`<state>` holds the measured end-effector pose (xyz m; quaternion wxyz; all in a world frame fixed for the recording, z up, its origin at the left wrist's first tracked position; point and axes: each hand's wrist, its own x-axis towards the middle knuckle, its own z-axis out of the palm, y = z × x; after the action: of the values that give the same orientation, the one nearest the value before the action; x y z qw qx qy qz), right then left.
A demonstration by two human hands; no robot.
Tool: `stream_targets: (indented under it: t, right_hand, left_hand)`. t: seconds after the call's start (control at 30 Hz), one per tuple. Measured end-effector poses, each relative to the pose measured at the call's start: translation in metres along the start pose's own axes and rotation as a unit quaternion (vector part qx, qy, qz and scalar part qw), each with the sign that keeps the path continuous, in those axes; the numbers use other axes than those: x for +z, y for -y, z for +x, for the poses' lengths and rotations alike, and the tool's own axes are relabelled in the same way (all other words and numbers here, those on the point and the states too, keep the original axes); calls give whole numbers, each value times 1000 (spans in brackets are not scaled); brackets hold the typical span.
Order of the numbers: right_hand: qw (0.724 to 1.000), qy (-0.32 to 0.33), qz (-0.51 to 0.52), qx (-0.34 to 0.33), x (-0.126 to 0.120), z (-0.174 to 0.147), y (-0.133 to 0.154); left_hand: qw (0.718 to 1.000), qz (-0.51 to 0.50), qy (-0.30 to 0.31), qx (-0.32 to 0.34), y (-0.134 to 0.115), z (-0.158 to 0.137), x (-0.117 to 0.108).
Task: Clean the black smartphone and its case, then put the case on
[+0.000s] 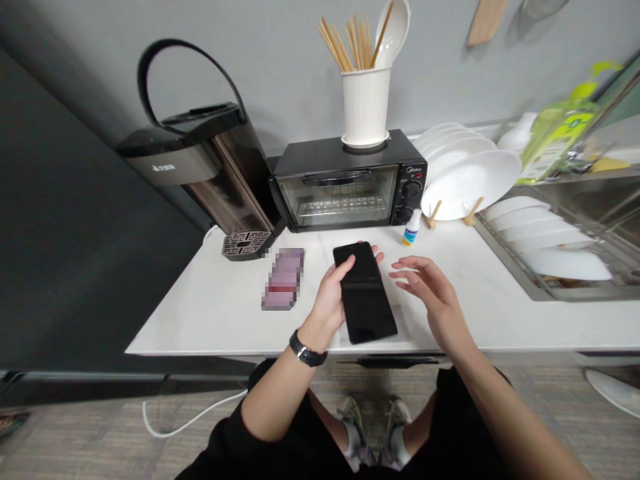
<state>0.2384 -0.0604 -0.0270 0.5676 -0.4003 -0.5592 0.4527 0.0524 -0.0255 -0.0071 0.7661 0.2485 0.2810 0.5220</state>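
Observation:
A black smartphone [367, 300] with a dark screen is gripped in my left hand [330, 293], thumb on its front and fingertips showing past its far right edge. My right hand [431, 288] hovers just right of the phone, fingers apart and holding nothing. Behind the right hand, a small white spray bottle [411, 229] with a blue and yellow label stands upright on the counter. To the left of my left hand lies a pinkish-purple rectangular thing [284, 280], pixelated so that its kind cannot be told.
A black toaster oven [345, 157] carries a white cup [367, 103] of chopsticks and a spoon. A water dispenser [220, 173] stands left on the white counter [200, 320]. Plates [473, 180] stand in a rack at right, beside a sink [545, 293] holding white dishes and a green soap bottle [560, 133].

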Motion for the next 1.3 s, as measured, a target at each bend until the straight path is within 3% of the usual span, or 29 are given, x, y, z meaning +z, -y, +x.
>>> stream_targets:
  t: [0.03, 0.1, 0.2, 0.37, 0.57, 0.7, 0.77, 0.9, 1.0, 1.07, 1.2, 1.23, 1.3]
  right_hand:
    - [999, 9, -16, 39, 4, -5, -1]
    - [989, 105, -22, 100, 14, -13, -1]
    - [975, 189, -1, 119, 24, -21, 0]
    - [978, 164, -1, 128, 22, -20, -4]
    - [966, 152, 106, 180, 25, -30, -10]
    - [964, 139, 106, 198, 26, -35, -10]
    - [969, 116, 93, 198, 25, -35, -9]
    - [982, 134, 17, 132, 24, -35, -7]
    - [977, 140, -154, 55, 24, -41, -9]
    - [958, 107, -264, 7, 24, -47, -12]
    - [915, -41, -395, -76, 17, -56, -22]
    - [903, -37, -415, -106, 16, -57, -24]
    - [871, 60, -450, -187, 13, -59, -29]
  left_hand:
    - [1000, 7, 7, 6, -3, -1, 2]
    - [999, 32, 19, 18, -8, -2, 6]
    - [998, 57, 28, 6, -14, -2, 7]
    - [996, 65, 46, -41, -21, -5, 2]
    - [990, 104, 43, 83, -15, -16, 3]
    - [988, 106, 20, 107, -5, -15, 3]
    - [990, 111, 13, 88, 2, -17, 1]
    - [992, 120, 47, 18, 14, -32, -4]
    - [995, 92, 24, 25, 20, -45, -8]
    - [997, 72, 12, 16, 22, -49, -11]
    - [1000, 5, -13, 17, 22, -48, -22]
    - [999, -12, -23, 23, 20, -46, -25]
    - [998, -42, -49, 15, 13, -44, -34]
